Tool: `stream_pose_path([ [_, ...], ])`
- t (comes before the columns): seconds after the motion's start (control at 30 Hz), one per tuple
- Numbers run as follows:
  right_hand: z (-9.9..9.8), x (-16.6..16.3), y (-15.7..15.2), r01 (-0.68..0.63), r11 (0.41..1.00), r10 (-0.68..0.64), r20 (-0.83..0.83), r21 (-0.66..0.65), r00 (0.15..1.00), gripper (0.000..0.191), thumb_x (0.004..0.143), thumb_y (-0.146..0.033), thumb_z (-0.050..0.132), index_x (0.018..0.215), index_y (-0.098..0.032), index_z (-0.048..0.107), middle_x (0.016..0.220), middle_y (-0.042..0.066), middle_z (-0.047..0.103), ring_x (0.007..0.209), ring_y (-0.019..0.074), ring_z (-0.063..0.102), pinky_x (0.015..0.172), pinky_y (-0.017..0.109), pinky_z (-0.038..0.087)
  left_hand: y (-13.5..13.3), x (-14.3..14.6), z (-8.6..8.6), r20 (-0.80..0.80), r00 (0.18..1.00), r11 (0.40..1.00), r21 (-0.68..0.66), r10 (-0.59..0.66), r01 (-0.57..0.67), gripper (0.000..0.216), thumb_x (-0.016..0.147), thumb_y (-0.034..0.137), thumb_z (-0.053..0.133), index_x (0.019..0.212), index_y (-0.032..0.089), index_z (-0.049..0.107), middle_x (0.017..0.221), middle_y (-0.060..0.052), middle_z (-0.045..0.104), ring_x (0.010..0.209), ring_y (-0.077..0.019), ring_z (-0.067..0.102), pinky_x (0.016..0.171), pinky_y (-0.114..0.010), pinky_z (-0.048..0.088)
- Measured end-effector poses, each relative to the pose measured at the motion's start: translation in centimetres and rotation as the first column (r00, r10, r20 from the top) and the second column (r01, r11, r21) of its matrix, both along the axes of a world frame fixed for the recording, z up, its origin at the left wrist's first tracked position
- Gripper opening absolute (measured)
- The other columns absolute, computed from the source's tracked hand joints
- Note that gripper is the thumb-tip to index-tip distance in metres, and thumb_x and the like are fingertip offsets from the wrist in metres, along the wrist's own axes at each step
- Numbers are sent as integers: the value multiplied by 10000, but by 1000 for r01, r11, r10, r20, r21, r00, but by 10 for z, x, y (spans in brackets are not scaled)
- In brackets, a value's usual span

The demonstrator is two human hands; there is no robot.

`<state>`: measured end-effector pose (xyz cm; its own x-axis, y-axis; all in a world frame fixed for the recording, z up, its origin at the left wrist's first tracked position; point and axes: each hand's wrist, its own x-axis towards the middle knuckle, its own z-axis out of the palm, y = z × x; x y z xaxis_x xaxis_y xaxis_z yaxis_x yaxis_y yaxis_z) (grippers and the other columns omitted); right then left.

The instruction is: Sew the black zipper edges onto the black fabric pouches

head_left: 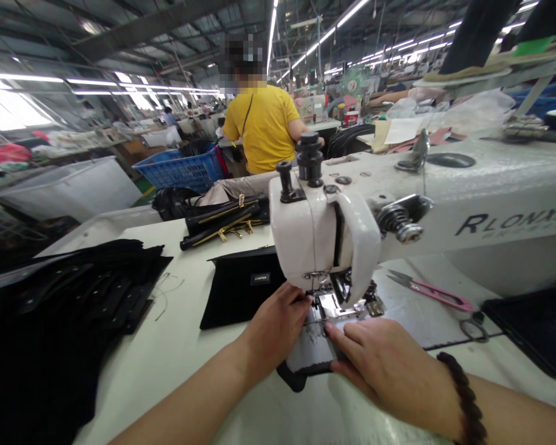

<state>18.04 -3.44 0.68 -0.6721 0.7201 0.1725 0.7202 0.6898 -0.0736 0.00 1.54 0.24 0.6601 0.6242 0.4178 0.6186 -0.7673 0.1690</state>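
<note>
A white sewing machine (324, 235) stands before me, its presser foot and needle area partly hidden by my fingers. My left hand (280, 324) is closed, fingertips pressed together just left of the needle, at the edge of a black fabric piece (231, 296) with a small label. What exactly lies between those fingertips is mostly hidden. My right hand (389, 368) rests on the metal plate (306, 352) in front of the presser foot. Its thumb and forefinger are apart, with the forefinger tip by a small dark spot. A black edge (294, 377) shows below the plate's front.
Stacked black pieces (65, 309) cover the table's left side. Black zippered pieces (227, 219) lie behind the fabric. Pink-handled thread snips (430, 290) and a dark flat device (537, 327) are at right. Beyond are a blue crate (180, 170) and a person in yellow (264, 127).
</note>
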Motion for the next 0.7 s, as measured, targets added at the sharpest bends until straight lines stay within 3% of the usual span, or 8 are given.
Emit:
stream_pose_path([
  [0.23,1,-1,3,26,998,-26,12,-61,1000,225,790,-281,544,957,-131,536,701,17,595,573,172,536,482,289,309,1,-3,2,91,996,986,-166,18,-3,141,812,75,467,818,114,603,893,-74,589,899,-174,529,836,-274,468],
  [0.4,2,-1,1,26,996,-24,25,-82,999,203,813,-292,519,942,-137,537,712,20,596,576,173,535,490,294,308,2,-4,3,97,995,982,-188,12,6,148,815,69,467,831,120,605,916,-71,590,923,-168,524,847,-269,457],
  [0.57,0,-1,1,21,995,-19,25,-101,1000,207,816,-293,515,946,-134,540,724,27,597,595,177,541,499,295,308,0,-3,3,22,999,974,-226,25,-20,164,821,80,469,875,116,620,923,-78,618,945,-173,537,877,-274,439],
  [0.7,-1,0,2,21,997,-20,16,-79,1000,252,816,-305,518,992,-124,536,711,21,592,578,167,529,485,291,286,12,-15,15,-89,995,960,-273,42,-65,177,831,149,488,943,169,623,1058,-60,595,1028,-189,510,910,-319,410],
])
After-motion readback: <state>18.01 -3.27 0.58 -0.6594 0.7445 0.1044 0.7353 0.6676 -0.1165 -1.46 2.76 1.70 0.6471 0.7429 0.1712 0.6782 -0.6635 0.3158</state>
